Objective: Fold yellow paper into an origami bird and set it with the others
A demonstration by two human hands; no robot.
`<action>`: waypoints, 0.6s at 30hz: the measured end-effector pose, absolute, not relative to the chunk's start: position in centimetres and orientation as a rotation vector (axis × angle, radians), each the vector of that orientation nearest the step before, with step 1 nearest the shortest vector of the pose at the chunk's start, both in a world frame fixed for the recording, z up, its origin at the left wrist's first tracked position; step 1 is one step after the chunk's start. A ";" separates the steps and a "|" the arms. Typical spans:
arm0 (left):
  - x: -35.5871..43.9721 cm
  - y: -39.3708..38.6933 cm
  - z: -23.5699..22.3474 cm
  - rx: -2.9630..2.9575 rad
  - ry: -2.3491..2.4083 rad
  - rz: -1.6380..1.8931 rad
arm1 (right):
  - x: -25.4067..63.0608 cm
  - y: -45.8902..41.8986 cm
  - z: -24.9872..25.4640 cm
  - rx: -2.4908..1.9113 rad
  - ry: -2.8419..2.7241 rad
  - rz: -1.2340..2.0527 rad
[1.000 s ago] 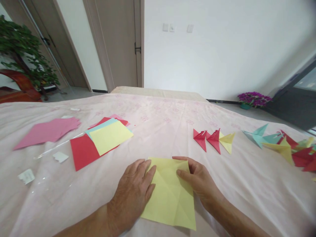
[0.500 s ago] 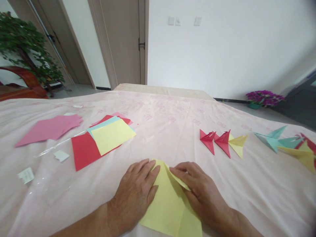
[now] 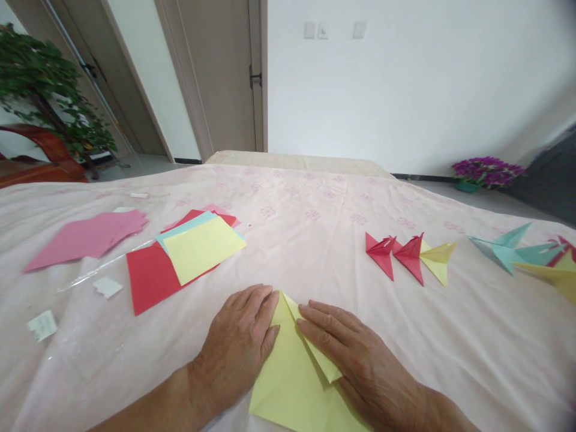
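A square of yellow origami paper [image 3: 285, 375] lies on the cloth in front of me. Its right top edge is folded inward as a narrow flap [image 3: 323, 360]. My left hand [image 3: 240, 339] rests flat along the paper's upper left edge, thumb on the sheet. Pressing down over the flap's outer side is my right hand [image 3: 355, 351], its fingers extended and lying flat. The paper's right edge is hidden beneath this hand, and its bottom corner runs out of view.
Loose coloured sheets [image 3: 207, 246] and a pink stack [image 3: 85, 237] lie at left, beside clear plastic wrapping and white labels [image 3: 108, 287]. Folded red cranes [image 3: 409, 258], a yellow one [image 3: 438, 258] and teal ones [image 3: 506, 249] sit at right. A floral tablecloth [image 3: 297, 252] covers the table.
The right-hand flap, raised before, now lies flatter across the sheet. My right hand has gone from pinching its edge to pressing with straightened fingers. My left fingers have drawn slightly left.
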State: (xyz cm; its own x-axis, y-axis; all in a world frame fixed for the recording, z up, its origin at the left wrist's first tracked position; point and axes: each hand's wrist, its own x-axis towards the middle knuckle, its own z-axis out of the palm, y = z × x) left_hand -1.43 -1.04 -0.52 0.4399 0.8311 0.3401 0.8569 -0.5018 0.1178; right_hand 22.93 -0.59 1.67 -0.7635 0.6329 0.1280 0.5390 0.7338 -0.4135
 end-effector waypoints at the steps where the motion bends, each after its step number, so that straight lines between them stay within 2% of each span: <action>1: -1.5 -1.0 -0.5 -2.603 -1.525 -0.547 | 22.9 -0.6 1.7 -0.910 -2.684 0.520; 18: -1.5 0.1 0.2 -2.595 -1.535 -0.600 | 22.8 -0.3 1.8 -0.873 -2.765 0.492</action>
State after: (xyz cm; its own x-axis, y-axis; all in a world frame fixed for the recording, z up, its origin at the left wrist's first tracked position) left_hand -1.52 0.10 0.22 0.4256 0.8290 0.3628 0.8552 -0.4995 0.1381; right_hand 22.79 -0.34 1.77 -0.8054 0.5860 0.0892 0.5194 0.7701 -0.3703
